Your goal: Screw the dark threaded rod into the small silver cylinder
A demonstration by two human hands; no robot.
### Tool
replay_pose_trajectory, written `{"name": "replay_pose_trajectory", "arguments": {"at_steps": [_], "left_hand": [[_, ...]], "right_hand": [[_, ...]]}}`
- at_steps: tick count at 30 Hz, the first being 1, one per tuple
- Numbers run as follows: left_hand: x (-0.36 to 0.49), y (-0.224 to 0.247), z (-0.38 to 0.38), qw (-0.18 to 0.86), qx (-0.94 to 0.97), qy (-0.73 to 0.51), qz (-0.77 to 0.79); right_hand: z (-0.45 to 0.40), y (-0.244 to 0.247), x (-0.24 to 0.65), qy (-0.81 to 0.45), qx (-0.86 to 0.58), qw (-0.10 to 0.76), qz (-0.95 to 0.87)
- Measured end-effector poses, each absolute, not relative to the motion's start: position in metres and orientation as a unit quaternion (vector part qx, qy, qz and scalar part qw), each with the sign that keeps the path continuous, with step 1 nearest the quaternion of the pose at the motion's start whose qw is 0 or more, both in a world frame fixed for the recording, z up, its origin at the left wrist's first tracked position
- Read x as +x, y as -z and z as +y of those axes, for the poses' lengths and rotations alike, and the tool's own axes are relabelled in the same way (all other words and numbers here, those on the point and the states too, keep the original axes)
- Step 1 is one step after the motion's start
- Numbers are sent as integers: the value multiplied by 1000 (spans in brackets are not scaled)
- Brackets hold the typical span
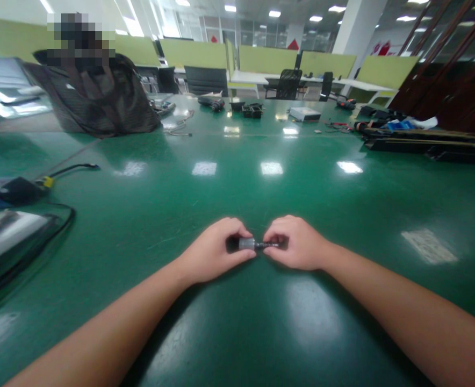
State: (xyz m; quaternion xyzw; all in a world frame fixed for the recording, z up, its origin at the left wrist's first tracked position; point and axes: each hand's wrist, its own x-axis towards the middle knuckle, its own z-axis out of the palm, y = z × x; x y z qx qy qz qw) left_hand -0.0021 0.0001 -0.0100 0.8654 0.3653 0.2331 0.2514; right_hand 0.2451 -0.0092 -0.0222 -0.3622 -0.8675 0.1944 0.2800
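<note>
A small grey metal cylinder point(247, 244) with a thin dark shaft lies level between my hands, at or just above the green tabletop point(237, 199). My left hand point(217, 248) is closed round the cylinder, with thumb and forefinger on its opposite sides. From the right, my right hand point(297, 243) pinches the thin shaft point(272, 244). A short gap separates the two sets of fingertips, and the narrow neck of the part shows there. What kind of part it is, I cannot make out.
At the left edge lie a flat dark-edged device point(12, 236) and a black cable point(74, 167). A large dark bag point(108, 102) stands at the back left. Farther back are black parts point(251, 110) and a silver box point(304, 114). Long black pieces point(431, 142) lie stacked at the right.
</note>
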Motion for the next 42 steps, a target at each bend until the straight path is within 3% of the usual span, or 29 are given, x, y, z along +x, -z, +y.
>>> {"name": "replay_pose_trajectory", "arguments": {"at_steps": [20, 42], "left_hand": [[-2, 10, 0, 255, 864, -233, 366], [-2, 10, 0, 260, 863, -234, 364]], "right_hand": [[-9, 22, 246, -199, -366, 273, -867], [6, 17, 274, -272, -386, 197, -859]]}}
